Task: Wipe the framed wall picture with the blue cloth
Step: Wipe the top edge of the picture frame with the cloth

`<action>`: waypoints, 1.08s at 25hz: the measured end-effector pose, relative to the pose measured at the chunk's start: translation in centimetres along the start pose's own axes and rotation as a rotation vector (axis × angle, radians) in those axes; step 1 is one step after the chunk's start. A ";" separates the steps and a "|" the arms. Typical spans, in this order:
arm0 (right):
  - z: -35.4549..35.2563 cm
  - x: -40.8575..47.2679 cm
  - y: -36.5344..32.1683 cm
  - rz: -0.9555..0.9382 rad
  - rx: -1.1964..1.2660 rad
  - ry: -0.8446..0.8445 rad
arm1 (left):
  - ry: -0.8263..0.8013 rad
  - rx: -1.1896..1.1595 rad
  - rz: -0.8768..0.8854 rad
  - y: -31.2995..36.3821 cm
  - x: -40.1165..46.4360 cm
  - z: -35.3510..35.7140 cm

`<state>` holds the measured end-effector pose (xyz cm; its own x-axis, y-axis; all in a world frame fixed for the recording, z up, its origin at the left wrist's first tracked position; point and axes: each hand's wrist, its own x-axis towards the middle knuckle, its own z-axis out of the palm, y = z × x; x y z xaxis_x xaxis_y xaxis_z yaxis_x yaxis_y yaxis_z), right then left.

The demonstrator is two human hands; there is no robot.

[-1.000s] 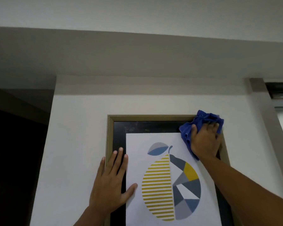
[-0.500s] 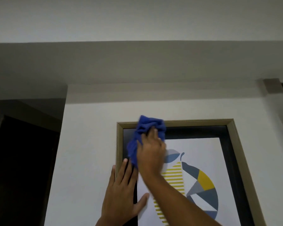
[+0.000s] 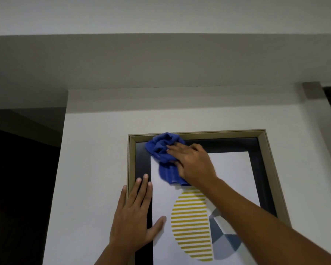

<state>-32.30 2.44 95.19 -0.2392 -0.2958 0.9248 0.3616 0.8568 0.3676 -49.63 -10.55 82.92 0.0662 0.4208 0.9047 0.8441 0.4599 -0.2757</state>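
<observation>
The framed wall picture hangs on a pale wall, its gold frame running round a dark border and a white sheet printed with a striped yellow and grey fruit shape; the lower part runs out of view. The right hand lies flat on the glass near the frame's top left corner, fingers spread and pressing down on the blue cloth, which is bunched under the fingertips; the cloth's upper folds overlap the top rail of the frame, its lower end hangs over the white sheet. The left hand is open and empty, palm pressed across the frame's left rail, little finger on the wall, thumb on the white sheet, apparently steadying the picture. Judging by this, the wiping is under way along the top of the glass; whether any stretch is already clean cannot be told, since no dust or streaks show; the middle, the right side and everything lower down probably remain, and the frame's rails too.
</observation>
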 end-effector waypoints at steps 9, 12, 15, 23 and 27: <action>-5.9 -9.4 13.1 0.458 -0.307 0.113 | 0.001 0.006 -0.005 0.4 0.1 -0.3; -4.8 -7.1 10.5 0.529 -0.231 0.226 | -0.010 0.014 0.006 0.4 0.0 -0.2; -2.1 -4.6 4.3 0.457 -0.121 0.227 | 0.002 0.002 0.022 0.2 0.1 0.1; 5.1 3.4 -9.2 0.073 -0.004 -0.022 | 0.029 -0.021 0.010 -0.2 0.0 0.7; 3.3 0.4 -3.4 0.001 -0.073 0.004 | 0.017 0.011 0.015 0.0 0.1 0.5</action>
<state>-36.60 0.76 93.97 -0.2358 -0.2970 0.9253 0.4266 0.8239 0.3731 -49.93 -10.15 82.83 0.0878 0.4146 0.9058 0.8372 0.4621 -0.2926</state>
